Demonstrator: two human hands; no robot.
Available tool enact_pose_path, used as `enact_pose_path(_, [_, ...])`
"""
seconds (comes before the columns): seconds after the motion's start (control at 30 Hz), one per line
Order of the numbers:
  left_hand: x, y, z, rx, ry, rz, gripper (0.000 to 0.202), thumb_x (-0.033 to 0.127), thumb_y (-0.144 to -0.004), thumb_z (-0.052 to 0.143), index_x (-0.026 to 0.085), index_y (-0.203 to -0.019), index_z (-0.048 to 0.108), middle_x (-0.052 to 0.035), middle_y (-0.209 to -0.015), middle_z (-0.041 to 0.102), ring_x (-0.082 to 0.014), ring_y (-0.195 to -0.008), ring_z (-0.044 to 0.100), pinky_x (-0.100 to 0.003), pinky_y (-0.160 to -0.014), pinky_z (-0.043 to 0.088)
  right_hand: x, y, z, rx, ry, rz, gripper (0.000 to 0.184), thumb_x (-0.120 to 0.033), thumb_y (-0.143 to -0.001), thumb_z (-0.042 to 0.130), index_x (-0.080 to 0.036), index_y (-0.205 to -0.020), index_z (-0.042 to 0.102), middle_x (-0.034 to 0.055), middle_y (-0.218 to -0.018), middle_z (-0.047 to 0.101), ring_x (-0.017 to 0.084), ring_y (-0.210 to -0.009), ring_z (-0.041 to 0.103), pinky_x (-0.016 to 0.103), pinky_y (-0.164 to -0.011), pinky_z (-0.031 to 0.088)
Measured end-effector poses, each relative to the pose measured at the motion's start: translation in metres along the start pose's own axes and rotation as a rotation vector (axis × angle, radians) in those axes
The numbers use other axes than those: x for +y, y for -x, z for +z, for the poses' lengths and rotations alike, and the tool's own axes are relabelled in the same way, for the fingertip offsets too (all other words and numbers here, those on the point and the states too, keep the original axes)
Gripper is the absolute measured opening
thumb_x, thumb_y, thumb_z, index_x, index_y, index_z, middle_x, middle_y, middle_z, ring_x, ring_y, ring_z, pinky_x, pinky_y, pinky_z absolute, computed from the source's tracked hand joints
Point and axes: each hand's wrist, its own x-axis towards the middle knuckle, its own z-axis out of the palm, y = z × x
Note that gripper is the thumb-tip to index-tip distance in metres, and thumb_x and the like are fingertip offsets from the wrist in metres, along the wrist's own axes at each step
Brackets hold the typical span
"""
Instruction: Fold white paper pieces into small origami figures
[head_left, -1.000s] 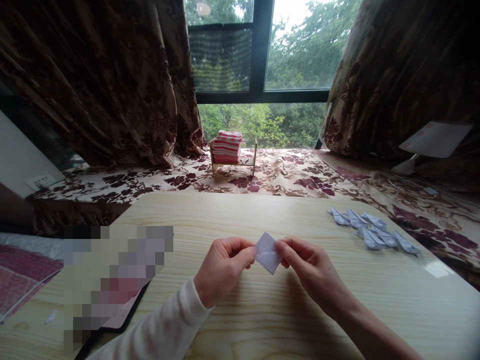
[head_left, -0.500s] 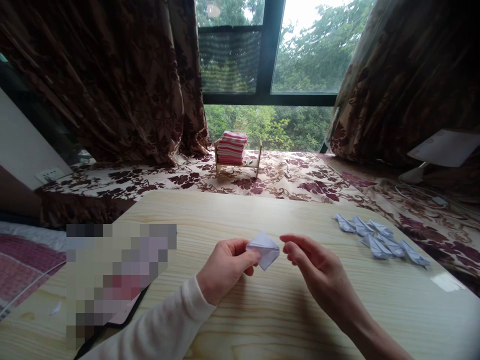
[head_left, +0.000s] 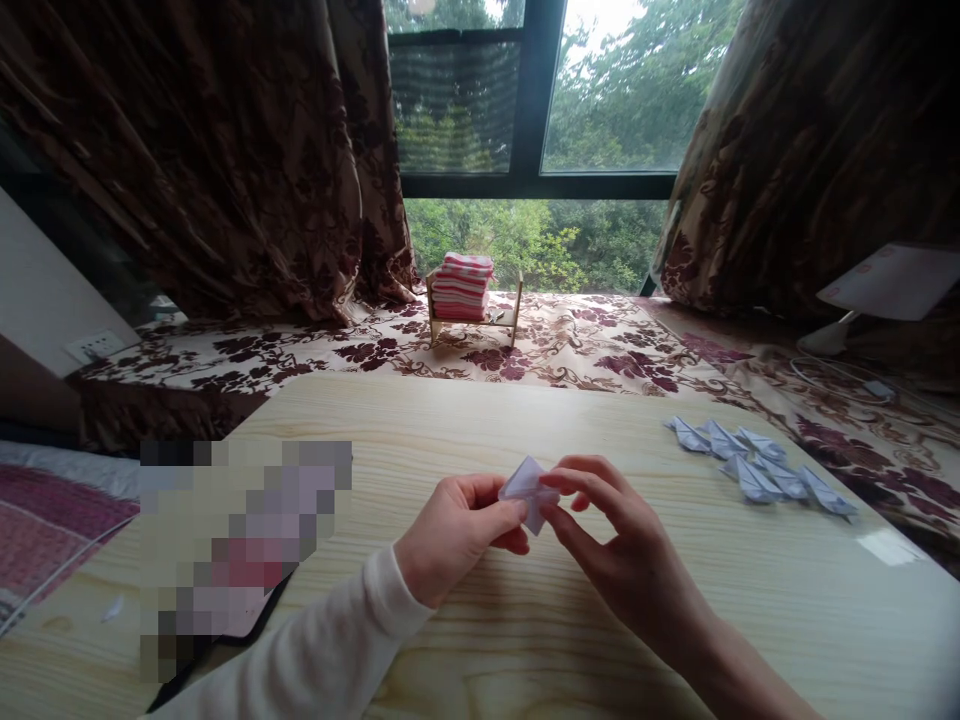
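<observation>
A small folded piece of white paper (head_left: 529, 480), diamond-shaped with creases, is held just above the wooden table (head_left: 390, 430). My left hand (head_left: 461, 520) pinches its left corner between thumb and fingers. From the right, my right hand (head_left: 611, 515) has its thumb and forefinger at the paper's right corner, closed on that edge; part of the paper is hidden behind the fingers. Several folded white paper pieces (head_left: 754, 480) lie grouped on the table's right side.
A blurred-out flat object with a dark edge (head_left: 259, 625) lies on the left. A paper scrap (head_left: 113, 608) rests near it. Beyond the table, a small wooden rack (head_left: 517, 305) holds folded pink striped cloths (head_left: 461, 288); a lamp (head_left: 889, 282) stands at the far right.
My right hand has moved left onto the paper's right corner and closed on it; before, it was just apart from the paper. My left hand keeps its pinch.
</observation>
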Motion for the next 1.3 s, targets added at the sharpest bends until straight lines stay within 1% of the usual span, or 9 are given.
enact_pose_path(0.2, [-0.0017,0.0009,0.0006,0.03,0.07,-0.034,0.036,0.043,-0.067,0.072,0.01,-0.081,0.073,-0.0034,-0.065,0.064,-0.0124,-0.059,0.059,-0.028,-0.065,0.051,-0.0003,0.0006,0.0024,0.01,-0.055,0.02,0.019,-0.017,-0.085,0.057,-0.023,-0.102,0.062,0.0055,-0.099,0.06,0.016,-0.078,0.059,0.03,-0.062,0.052])
enact_pose_path(0.33, [-0.0019,0.001,0.001,0.055,0.088,-0.056,0.035,0.04,-0.064,0.073,0.008,-0.078,0.071,-0.0045,-0.065,0.065,-0.0126,-0.059,0.06,-0.028,-0.064,0.052,-0.0002,0.0028,0.0022,0.009,-0.133,0.145,0.026,-0.023,-0.086,0.058,-0.023,-0.111,0.056,0.004,-0.091,0.063,0.015,-0.073,0.061,0.031,-0.067,0.054])
enact_pose_path(0.43, [-0.0014,0.0013,0.0011,0.044,0.047,-0.066,0.032,0.036,-0.063,0.073,0.008,-0.079,0.07,-0.0055,-0.07,0.067,-0.012,-0.059,0.06,-0.026,-0.063,0.051,-0.0008,0.0042,0.0016,-0.025,-0.247,0.27,0.026,-0.028,-0.086,0.058,-0.022,-0.111,0.054,0.0019,-0.083,0.065,0.015,-0.073,0.064,0.031,-0.07,0.055])
enact_pose_path(0.53, [-0.001,0.0007,0.0007,0.039,-0.028,-0.053,0.027,0.034,-0.064,0.071,0.009,-0.076,0.07,-0.0034,-0.067,0.065,-0.0097,-0.055,0.056,-0.023,-0.056,0.048,-0.0018,0.0043,0.0014,-0.041,-0.292,0.307,0.024,-0.029,-0.086,0.058,-0.022,-0.109,0.055,0.0021,-0.084,0.066,0.016,-0.075,0.064,0.03,-0.07,0.054])
enact_pose_path(0.67, [-0.0014,-0.0014,-0.0003,0.091,-0.048,0.001,0.023,0.031,-0.065,0.069,0.009,-0.07,0.068,-0.0001,-0.058,0.058,-0.0069,-0.048,0.048,-0.021,-0.048,0.044,-0.0027,0.0036,0.0007,0.011,-0.265,0.282,0.028,-0.028,-0.085,0.06,-0.023,-0.111,0.055,0.0032,-0.088,0.065,0.017,-0.079,0.064,0.031,-0.072,0.054])
enact_pose_path(0.8, [-0.0017,-0.0019,-0.0008,0.152,0.04,-0.024,0.023,0.029,-0.064,0.071,0.009,-0.075,0.067,-0.0012,-0.063,0.062,-0.0093,-0.051,0.055,-0.024,-0.054,0.049,-0.0037,0.0027,-0.0007,0.053,-0.173,0.236,0.028,-0.028,-0.083,0.062,-0.022,-0.109,0.056,0.003,-0.087,0.063,0.015,-0.074,0.062,0.03,-0.07,0.054])
enact_pose_path(0.93, [-0.0012,-0.0006,-0.0002,0.108,0.101,-0.043,0.026,0.029,-0.062,0.073,0.009,-0.077,0.067,-0.0024,-0.067,0.065,-0.0109,-0.055,0.06,-0.025,-0.059,0.051,-0.004,0.0025,0.0005,0.007,-0.165,0.198,0.026,-0.026,-0.083,0.063,-0.022,-0.107,0.055,0.0004,-0.079,0.062,0.013,-0.066,0.061,0.028,-0.064,0.053])
enact_pose_path(1.07, [-0.0012,-0.0004,0.0004,0.086,0.096,-0.053,0.024,0.028,-0.062,0.074,0.009,-0.075,0.067,-0.0021,-0.066,0.064,-0.0114,-0.055,0.06,-0.026,-0.059,0.052,-0.0027,0.0033,0.0023,-0.003,-0.202,0.19,0.027,-0.023,-0.082,0.064,-0.022,-0.108,0.055,-0.0004,-0.078,0.062,0.013,-0.067,0.061,0.028,-0.065,0.053])
enact_pose_path(1.3, [-0.0018,-0.0013,0.0006,0.081,-0.072,0.014,0.024,0.031,-0.066,0.07,0.009,-0.074,0.072,-0.0039,-0.067,0.064,-0.0111,-0.062,0.053,-0.02,-0.053,0.043,-0.0034,0.0041,0.0032,-0.043,-0.221,0.145,0.028,-0.016,-0.083,0.061,-0.024,-0.109,0.056,-0.0016,-0.08,0.063,0.011,-0.067,0.06,0.026,-0.064,0.052])
